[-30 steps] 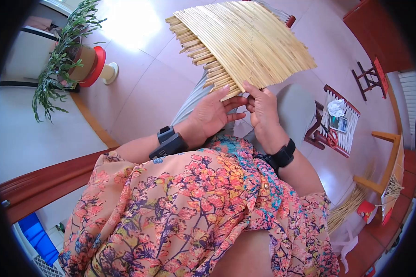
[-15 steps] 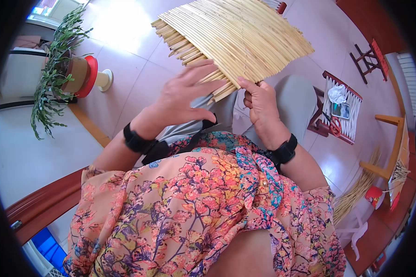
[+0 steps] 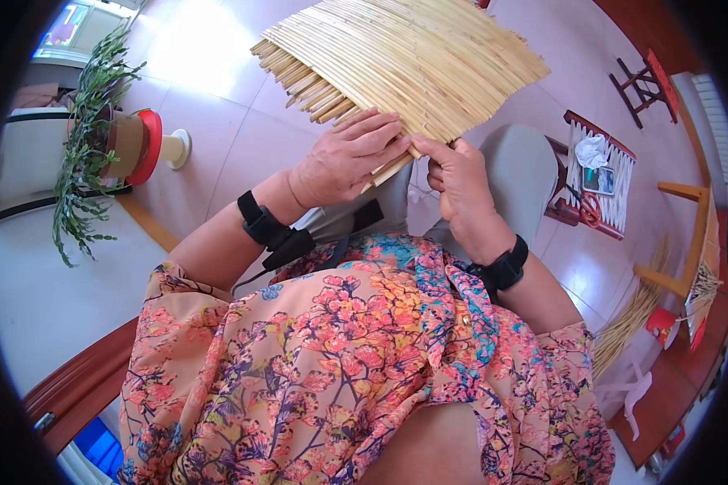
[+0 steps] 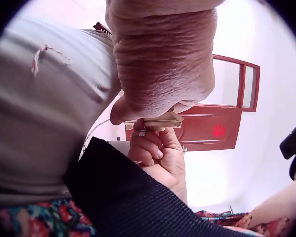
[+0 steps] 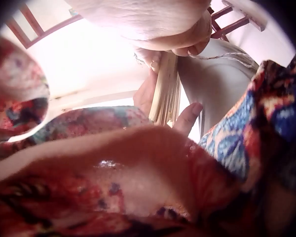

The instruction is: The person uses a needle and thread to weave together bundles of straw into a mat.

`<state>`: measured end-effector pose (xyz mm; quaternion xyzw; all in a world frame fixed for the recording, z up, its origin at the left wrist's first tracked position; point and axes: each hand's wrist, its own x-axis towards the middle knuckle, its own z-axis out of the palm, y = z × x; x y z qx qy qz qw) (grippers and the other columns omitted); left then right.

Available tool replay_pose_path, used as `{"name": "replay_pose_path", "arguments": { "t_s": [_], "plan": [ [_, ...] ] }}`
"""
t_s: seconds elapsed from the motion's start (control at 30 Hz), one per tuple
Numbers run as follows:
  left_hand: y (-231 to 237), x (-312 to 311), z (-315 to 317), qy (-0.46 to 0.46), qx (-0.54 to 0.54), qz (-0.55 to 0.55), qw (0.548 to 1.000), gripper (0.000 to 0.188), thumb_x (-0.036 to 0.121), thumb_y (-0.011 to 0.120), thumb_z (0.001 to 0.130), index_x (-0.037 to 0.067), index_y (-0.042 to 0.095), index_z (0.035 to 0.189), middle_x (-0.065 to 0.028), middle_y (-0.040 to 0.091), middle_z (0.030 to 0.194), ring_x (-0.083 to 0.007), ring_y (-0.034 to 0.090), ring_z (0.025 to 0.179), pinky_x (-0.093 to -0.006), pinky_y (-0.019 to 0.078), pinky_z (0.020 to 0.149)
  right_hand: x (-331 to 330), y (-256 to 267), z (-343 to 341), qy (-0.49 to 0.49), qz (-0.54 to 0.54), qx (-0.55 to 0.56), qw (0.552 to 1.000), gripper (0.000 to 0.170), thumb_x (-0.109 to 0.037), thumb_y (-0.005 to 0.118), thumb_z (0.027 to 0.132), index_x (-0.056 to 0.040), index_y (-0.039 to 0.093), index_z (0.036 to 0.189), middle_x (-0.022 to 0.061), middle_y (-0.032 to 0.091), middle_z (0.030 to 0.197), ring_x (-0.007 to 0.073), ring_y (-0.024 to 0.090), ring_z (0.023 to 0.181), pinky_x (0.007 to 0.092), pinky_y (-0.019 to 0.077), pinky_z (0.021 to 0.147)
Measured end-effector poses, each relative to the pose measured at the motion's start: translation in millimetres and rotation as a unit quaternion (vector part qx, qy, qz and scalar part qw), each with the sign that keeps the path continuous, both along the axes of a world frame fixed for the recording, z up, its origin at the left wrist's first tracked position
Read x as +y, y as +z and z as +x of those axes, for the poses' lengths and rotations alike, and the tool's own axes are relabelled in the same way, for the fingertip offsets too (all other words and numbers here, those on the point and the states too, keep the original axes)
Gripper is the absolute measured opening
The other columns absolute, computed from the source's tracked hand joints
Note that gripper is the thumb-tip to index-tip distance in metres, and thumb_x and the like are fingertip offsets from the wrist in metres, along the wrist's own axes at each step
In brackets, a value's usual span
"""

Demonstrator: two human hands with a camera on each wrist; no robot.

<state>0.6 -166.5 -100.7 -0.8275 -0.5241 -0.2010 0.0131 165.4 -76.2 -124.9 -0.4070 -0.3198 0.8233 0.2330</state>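
Note:
A fan-shaped mat of pale straw stalks (image 3: 412,69) spreads out over the person's knees in the head view, a lower layer of stalk ends showing along its left edge. My left hand (image 3: 340,160) lies over the near left corner, fingers across the top of the stalks. In the right wrist view, the stalk bundle (image 5: 164,94) runs between that hand's fingers and its thumb (image 5: 188,116). My right hand (image 3: 461,179) pinches the near corner, thumb on top. Its other fingers (image 4: 147,148) curl below the stalk ends in the left wrist view.
To the right, a low woven stool (image 3: 603,178) carries a phone (image 3: 598,180), red-handled scissors (image 3: 590,208) and crumpled white paper (image 3: 592,151). Loose straw (image 3: 623,331) lies beside a wooden frame (image 3: 687,242). A potted plant (image 3: 97,153) stands at left.
My left hand first lifted off the near corner to the left, fingers spread, then came back over the stalks. My right hand has kept its pinch. The mat has shifted slightly left.

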Motion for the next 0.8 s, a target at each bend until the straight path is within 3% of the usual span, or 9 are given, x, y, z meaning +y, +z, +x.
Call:
{"name": "replay_pose_path", "arguments": {
  "t_s": [0.27, 0.5, 0.7, 0.8],
  "plan": [
    [-2, 6, 3, -0.013, 0.007, 0.057, 0.998, 0.033, 0.006, 0.059, 0.071, 0.001, 0.062, 0.104, -0.0126, 0.057, 0.109, -0.0293, 0.056, 0.104, -0.0403, 0.0449, 0.091, 0, -3, 9, -0.034, -0.053, 0.052, 0.997, 0.025, -0.022, 0.069, 0.079, -0.0037, 0.054, 0.09, -0.0061, 0.044, 0.06, 0.0002, 0.027, 0.041, 0.0179, 0.0195, 0.036],
    [-3, 6, 6, -0.013, 0.008, 0.082, 0.997, 0.031, 0.013, 0.058, 0.074, 0.005, 0.06, 0.104, -0.0108, 0.056, 0.107, -0.027, 0.057, 0.1, -0.0399, 0.0441, 0.091, -5, -1, 8, 0.016, 0.036, 0.04, 0.998, 0.036, -0.018, 0.073, 0.075, -0.0017, 0.053, 0.099, -0.0006, 0.056, 0.078, 0.0001, 0.039, 0.05, 0.0163, 0.0273, 0.04],
    [-6, 4, 1, -0.012, -0.045, 0.05, 0.998, 0.037, 0.009, 0.062, 0.07, 0.004, 0.059, 0.107, -0.012, 0.055, 0.114, -0.0282, 0.055, 0.106, -0.0408, 0.0418, 0.095, -6, -2, 9, 0.007, 0.043, 0.05, 0.998, 0.037, -0.016, 0.073, 0.074, -0.001, 0.053, 0.1, 0.0003, 0.057, 0.081, 0.0006, 0.042, 0.053, 0.0161, 0.0293, 0.042],
    [2, 3, -6, -0.039, -0.09, -0.017, 0.995, 0.046, 0.008, 0.065, 0.067, 0.004, 0.057, 0.112, -0.0122, 0.053, 0.119, -0.0285, 0.05, 0.114, -0.0409, 0.0388, 0.099, -6, -2, 8, -0.001, 0.046, 0.053, 0.998, 0.037, -0.016, 0.073, 0.073, -0.0005, 0.052, 0.1, 0.0006, 0.057, 0.081, 0.0009, 0.042, 0.053, 0.0163, 0.0296, 0.042]
  ]
}}
